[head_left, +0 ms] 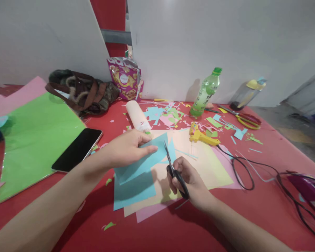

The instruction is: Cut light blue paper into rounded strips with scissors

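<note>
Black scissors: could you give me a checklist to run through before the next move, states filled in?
1. Black scissors held in right hand: ok.
2. Blue sheet gripped by left hand: ok.
3. Left fingertips off the blades: ok, a gap shows.
4. Blades touching the sheet: cannot tell.
5. Glue gun cool: cannot tell; it lies apart from both hands.
6. Scraps cleared: not ok, scattered about.

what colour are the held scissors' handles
The handles are black, best seen in the head view.

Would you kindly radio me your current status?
Left grip on blue sheet. Right grip on scissors, at sheet's edge. Yellow glue gun, paper scraps beyond.
</note>
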Demonstrator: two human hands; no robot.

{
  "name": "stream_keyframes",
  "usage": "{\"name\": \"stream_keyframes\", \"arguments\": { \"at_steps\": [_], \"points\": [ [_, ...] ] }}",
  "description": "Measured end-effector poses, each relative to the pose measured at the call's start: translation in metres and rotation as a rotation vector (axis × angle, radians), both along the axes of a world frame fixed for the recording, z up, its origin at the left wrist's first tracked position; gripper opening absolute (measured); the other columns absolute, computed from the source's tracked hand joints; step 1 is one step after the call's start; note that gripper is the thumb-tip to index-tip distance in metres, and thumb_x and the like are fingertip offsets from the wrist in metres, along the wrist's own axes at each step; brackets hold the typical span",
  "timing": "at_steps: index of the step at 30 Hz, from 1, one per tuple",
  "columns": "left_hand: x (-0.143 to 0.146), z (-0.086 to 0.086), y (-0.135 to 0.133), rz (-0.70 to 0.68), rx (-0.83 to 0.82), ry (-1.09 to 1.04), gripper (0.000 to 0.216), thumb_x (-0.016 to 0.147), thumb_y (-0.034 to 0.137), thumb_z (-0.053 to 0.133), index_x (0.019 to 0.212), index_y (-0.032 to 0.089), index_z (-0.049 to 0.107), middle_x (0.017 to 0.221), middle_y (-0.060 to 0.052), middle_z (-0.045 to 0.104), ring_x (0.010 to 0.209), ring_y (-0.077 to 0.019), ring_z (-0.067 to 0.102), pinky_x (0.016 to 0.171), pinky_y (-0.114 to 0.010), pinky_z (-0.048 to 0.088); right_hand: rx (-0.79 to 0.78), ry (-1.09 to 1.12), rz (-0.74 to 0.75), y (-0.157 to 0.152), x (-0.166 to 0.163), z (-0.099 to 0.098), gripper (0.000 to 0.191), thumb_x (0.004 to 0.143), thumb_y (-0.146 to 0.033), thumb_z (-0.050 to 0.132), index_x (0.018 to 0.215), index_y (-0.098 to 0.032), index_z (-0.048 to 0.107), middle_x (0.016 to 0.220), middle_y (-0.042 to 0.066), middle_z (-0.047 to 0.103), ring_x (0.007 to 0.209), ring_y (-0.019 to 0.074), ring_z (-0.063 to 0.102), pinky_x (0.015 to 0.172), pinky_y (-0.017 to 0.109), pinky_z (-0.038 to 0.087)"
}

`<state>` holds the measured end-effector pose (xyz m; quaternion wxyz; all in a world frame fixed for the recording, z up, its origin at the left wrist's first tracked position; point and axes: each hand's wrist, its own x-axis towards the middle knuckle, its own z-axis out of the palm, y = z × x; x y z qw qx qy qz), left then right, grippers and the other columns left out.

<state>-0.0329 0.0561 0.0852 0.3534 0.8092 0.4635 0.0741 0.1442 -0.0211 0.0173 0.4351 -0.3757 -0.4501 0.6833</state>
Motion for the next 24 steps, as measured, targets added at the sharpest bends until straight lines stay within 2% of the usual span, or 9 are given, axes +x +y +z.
{"name": "stream_keyframes", "arguments": {
  "at_steps": [10, 19, 24],
  "points": [
    [-0.0043, 0.0001, 0.0032, -0.014, -0.014, 0.043, 0.034, 0.074, 0.043, 0.042, 0.054, 0.016, 0.041, 0.053, 0.004, 0.035, 0.049, -0.0078, 0.035, 0.045, -0.018, 0.027, -0.022, -0.012, 0.021, -0.0005, 0.0019, -0.001, 0.041, 0.062, -0.042, 0.065, 0.064, -0.02, 0.03, 0.05, -0.01, 0.04, 0.04, 0.004, 0.037, 0.04, 0.017, 0.029],
    [-0.0078, 0.0034, 0.0033, -0.022, -0.204, -0.061, 0.032, 0.074, 0.043, 0.045, 0.059, 0.015, 0.048, 0.054, 0.004, 0.041, 0.047, -0.007, 0.037, 0.044, -0.017, 0.029, -0.006, -0.003, 0.056, 0.0016, 0.0024, -0.0023, 0.04, 0.063, -0.041, 0.066, 0.062, -0.019, 0.032, 0.052, -0.008, 0.042, 0.042, 0.0046, 0.037, 0.042, 0.018, 0.029],
    [-0.0076, 0.0005, 0.0042, -0.095, -0.164, -0.029, 0.032, 0.075, 0.043, 0.044, 0.059, 0.015, 0.047, 0.055, 0.004, 0.039, 0.048, -0.0071, 0.036, 0.044, -0.017, 0.029, 0.012, 0.012, 0.099, 0.0009, 0.0033, -0.0014, 0.038, 0.064, -0.044, 0.063, 0.065, -0.019, 0.034, 0.059, -0.006, 0.043, 0.048, 0.0062, 0.039, 0.047, 0.021, 0.03]
  ]
}}
